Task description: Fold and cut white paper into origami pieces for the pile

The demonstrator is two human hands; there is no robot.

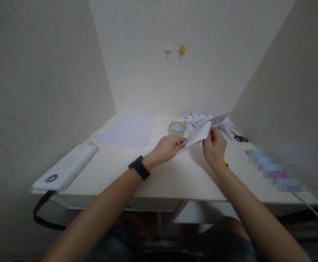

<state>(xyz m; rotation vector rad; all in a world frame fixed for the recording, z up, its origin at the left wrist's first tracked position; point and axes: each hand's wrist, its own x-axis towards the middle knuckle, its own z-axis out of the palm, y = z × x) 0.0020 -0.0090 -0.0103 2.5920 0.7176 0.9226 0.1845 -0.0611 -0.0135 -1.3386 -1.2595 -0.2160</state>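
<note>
Between my two hands, a folded piece of white paper (199,135) is held up above the desk. My left hand (167,147), with a black watch on its wrist, pinches the paper's lower left corner. The fingers of my right hand (214,145) close on its right side, near the fold. Just behind the paper lies a heap of folded white papers (195,119), partly covered by it. A roll of clear tape (176,127) sits behind my left hand. Something yellow and black (225,163) shows in part beside my right wrist.
White sheets (128,131) lie at the back left of the desk (159,182). A white device with a black strap (66,169) rests at the left edge. Black-handled scissors (240,138) and a blurred-out object with a cable (276,171) are on the right. Walls enclose three sides.
</note>
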